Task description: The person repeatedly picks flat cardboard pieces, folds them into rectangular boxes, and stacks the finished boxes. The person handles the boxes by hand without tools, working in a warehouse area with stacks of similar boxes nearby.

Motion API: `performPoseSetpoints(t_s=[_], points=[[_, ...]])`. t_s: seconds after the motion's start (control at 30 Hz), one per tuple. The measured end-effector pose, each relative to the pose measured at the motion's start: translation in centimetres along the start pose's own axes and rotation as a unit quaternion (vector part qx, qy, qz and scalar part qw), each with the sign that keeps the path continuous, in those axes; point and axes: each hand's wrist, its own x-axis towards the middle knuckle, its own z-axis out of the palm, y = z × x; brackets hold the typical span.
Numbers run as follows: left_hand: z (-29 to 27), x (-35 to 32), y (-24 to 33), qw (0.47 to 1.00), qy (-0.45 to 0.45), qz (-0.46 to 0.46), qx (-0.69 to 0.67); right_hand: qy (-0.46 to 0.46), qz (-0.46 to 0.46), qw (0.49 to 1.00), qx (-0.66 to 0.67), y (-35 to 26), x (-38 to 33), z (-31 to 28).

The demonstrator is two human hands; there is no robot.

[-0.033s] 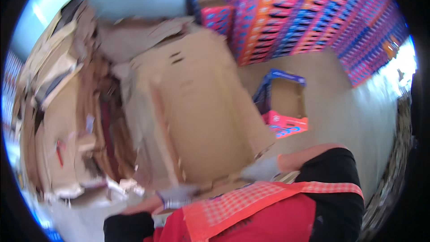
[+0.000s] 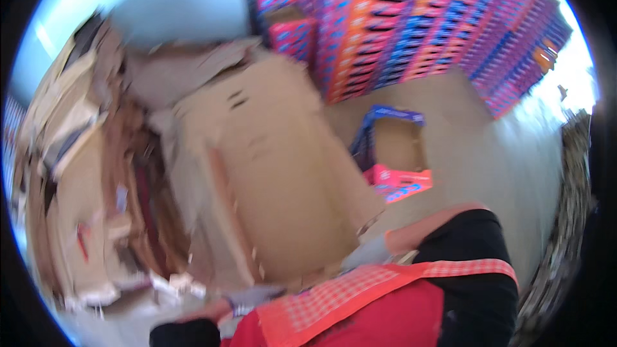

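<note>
A large flat brown cardboard sheet (image 2: pixel 289 173) with two dark slots lies in front of me on other cardboard. Its near edge runs close to my body. My left hand (image 2: pixel 254 297), in a pale glove, is low by the sheet's near left corner. The pale-gloved right hand (image 2: pixel 366 252) is at the sheet's near right corner. Both hands are blurred, and their fingers are smeared or partly hidden, so I cannot tell what they grip. My red-and-white checked apron (image 2: pixel 347 289) covers part of the space between them.
Piled flattened cardboard (image 2: pixel 77 199) rises at the left. An open blue-and-pink carton (image 2: pixel 403 183) sits on the floor (image 2: pixel 488 160) to the right. Tall stacks of colourful cartons (image 2: pixel 398 19) line the back. Stacked sheets (image 2: pixel 565 218) stand at the far right edge.
The whole view has shifted, so the scene sits slightly further left. Both hands appear a little lower, and less cardboard shows between them above the apron.
</note>
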Motion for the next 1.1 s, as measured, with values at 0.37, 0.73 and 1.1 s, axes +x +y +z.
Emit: performPoseSetpoints(t_s=[0.37, 0.73, 1.1], points=[[-7.0, 0.5, -6.6, 0.704, 0.605, -0.137, 0.344, 0.566, 0.076, 0.82, -0.024, 9.9, 7.5, -5.6], [-5.2, 12.1, -3.3, 0.861, 0.506, 0.033, -0.029, 0.596, 0.023, 0.791, 0.134, 0.1, 4.2, -14.6], [-2.7, 12.5, 2.9, 0.902, 0.401, 0.126, 0.096, 0.503, -0.095, 0.759, -0.403, -13.7, 4.5, -11.6]])
